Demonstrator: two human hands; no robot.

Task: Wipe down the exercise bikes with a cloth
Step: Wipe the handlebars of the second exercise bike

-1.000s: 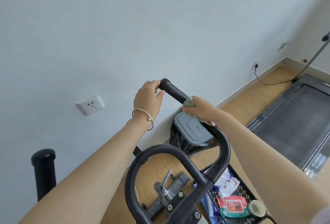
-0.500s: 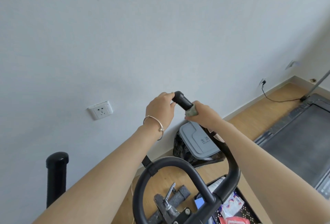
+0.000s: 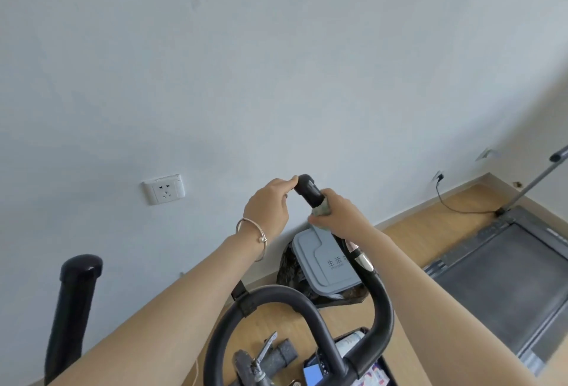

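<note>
In the head view, a black handlebar (image 3: 378, 302) of smooth round tube, bent into a loop, is seen ending in a matt grip. The tip of this grip is pinched by the curled fingers of the left hand (image 3: 267, 204), on whose wrist a thin metal bracelet (image 3: 252, 238) is worn. A small crumpled grey-green cloth (image 3: 321, 210) is wrapped on the grip just below the tip and is clamped there by the right hand (image 3: 339, 216). Below, on the wooden floor (image 3: 415, 241), a bin (image 3: 319, 259) with a flat grey lid is lined with a glossy black bag (image 3: 289, 265). Packets (image 3: 372, 375) are held in a black tray (image 3: 388, 370).
</note>
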